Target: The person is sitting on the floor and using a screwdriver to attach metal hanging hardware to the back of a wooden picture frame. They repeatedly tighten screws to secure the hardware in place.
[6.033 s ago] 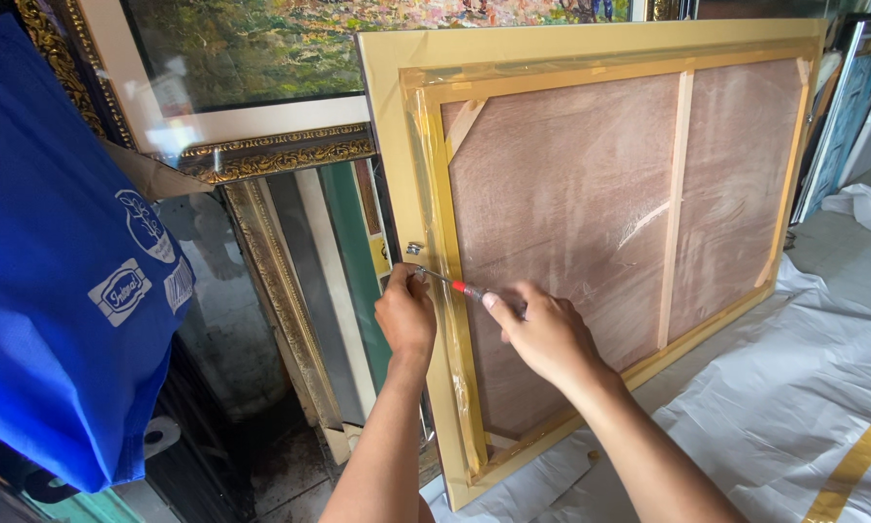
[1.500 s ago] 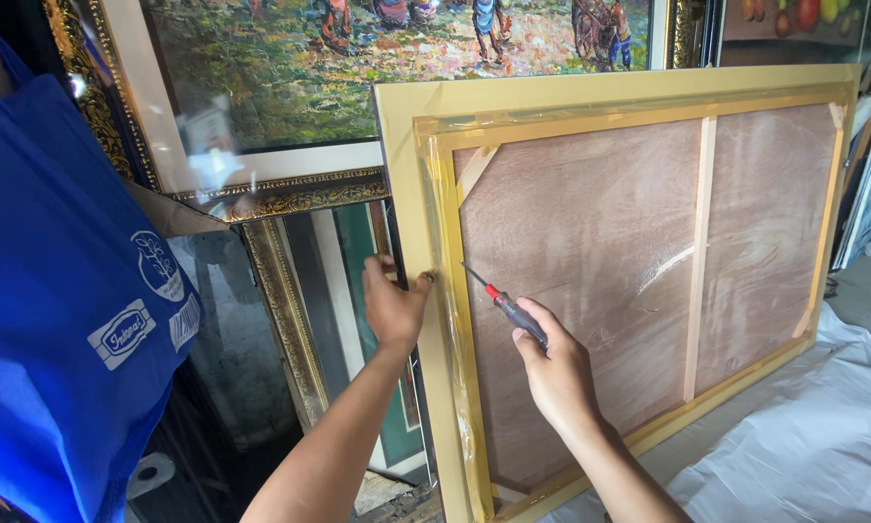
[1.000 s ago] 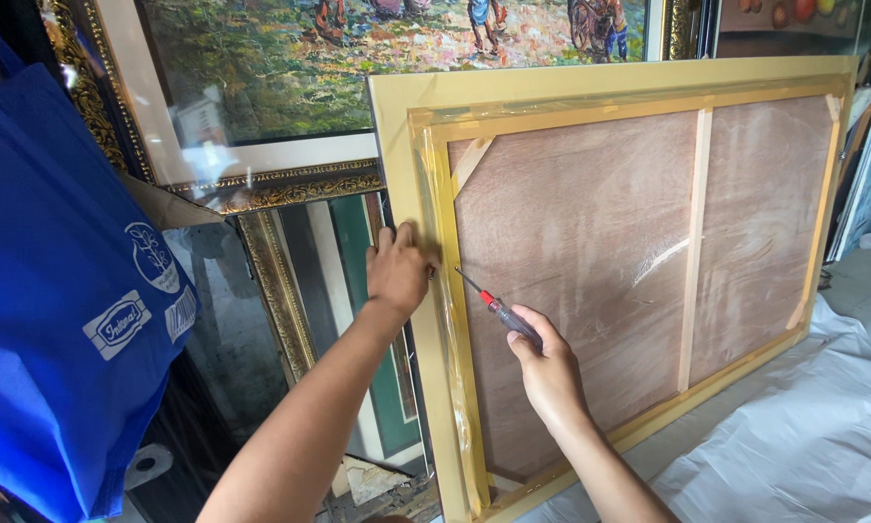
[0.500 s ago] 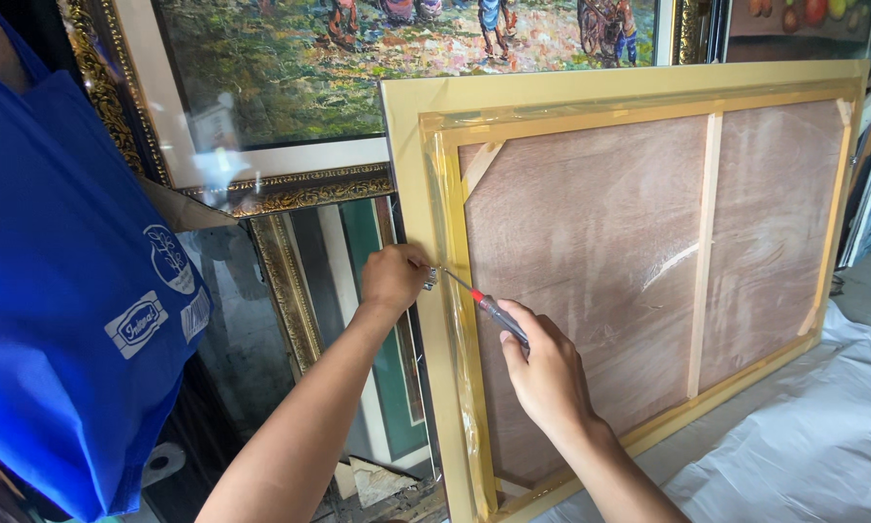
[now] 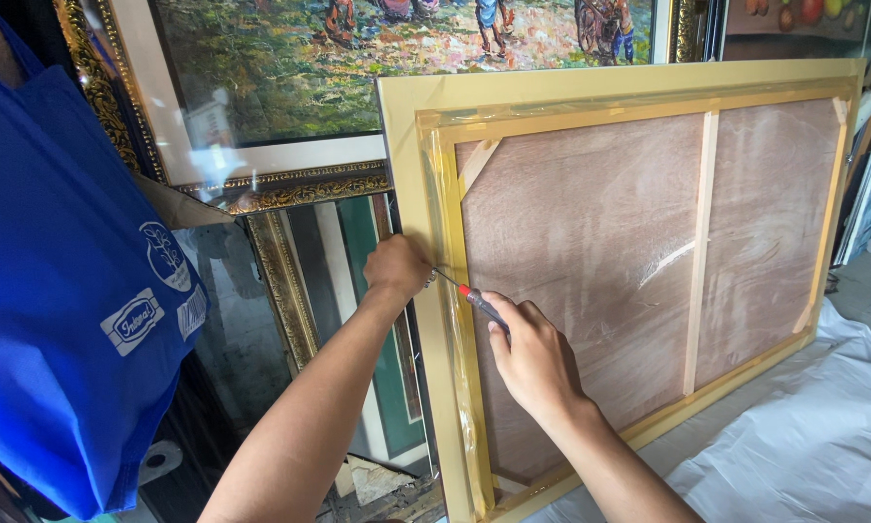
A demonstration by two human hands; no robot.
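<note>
Screwdriver tip on the frame's left rail, right hand driving.
Its shaft slants up and left from the right fingers, curled tight round the handle, toward the left hand, whose fingers pinch a small metal fitting at the tip. Frame stands on its long edge, wrapped back facing us, on white sheeting; paintings crowd behind, blue bag far left.
</note>
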